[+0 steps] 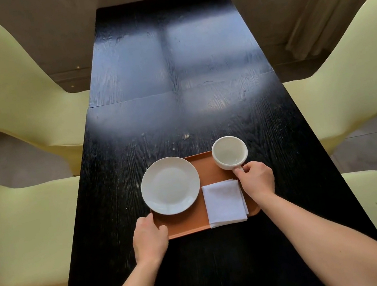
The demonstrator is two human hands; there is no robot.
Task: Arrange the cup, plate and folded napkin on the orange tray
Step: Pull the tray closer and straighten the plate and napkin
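The flat orange plastic tray (195, 219) is lying on the dark wood-grain surface (174, 95), and all three task things are sitting on it or over it. The round white ceramic plate (171, 188) is resting on the tray's left half, its rim overhanging the tray's left and far edges. The folded white cloth napkin (225, 203) is lying on the tray's right half, just beside the plate, with its near edge hanging slightly past the tray's near lip. The white ceramic cup (229, 152) is sitting at the tray's far right corner, beyond the napkin.

The right hand (257, 178) is pinching the cup's small handle between thumb and fingers. The left hand (150, 239) is curling around the tray's near left corner, thumb on top of the rim, apparently steadying it.

The cup and plate look stiff, glazed and breakable, probably smooth enough to slide on the tray. The handle is the natural hold for the cup; the plate would be best taken by its rim. The napkin is soft and light, likely to unfold if lifted by one corner, so it would be safer to pinch it across its folded layers.

The handle is almost wholly hidden by the right hand's fingers. I cannot tell whether the cup's base is resting fully on the tray or is lifted slightly, nor how much of it overhangs the corner. The tray's right edge is covered by the right wrist.
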